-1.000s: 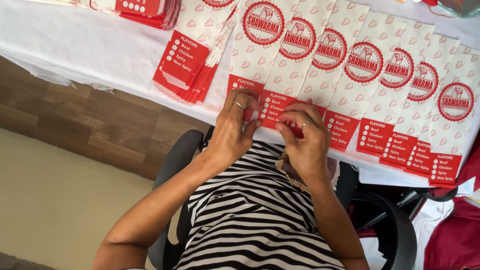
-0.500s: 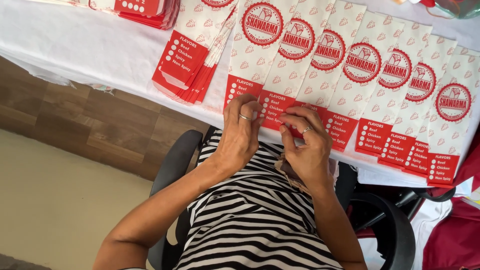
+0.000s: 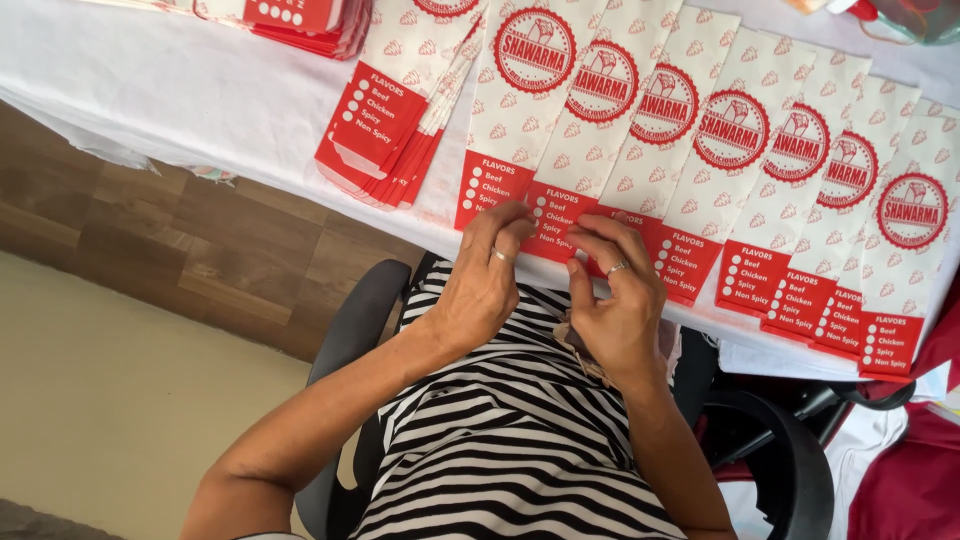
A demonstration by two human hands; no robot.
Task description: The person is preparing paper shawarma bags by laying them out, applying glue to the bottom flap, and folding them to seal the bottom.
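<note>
Your left hand point(image 3: 487, 285) has moved from the paper bag point(image 3: 566, 190) at the counter point(image 3: 180, 90) near edge to your right hand point(image 3: 615, 300); both now pinch something hidden.

Bright, even daylight, seemingly from above. White tablecloth point(image 3: 150, 90) near overexposed, faint glare on the paper sleeves point(image 3: 640, 110). Soft shadow under the table edge, over the wooden floor point(image 3: 200, 250). Focus sharp throughout; slight softness at both hands. Mild wide-angle tilt at frame edges.
</note>
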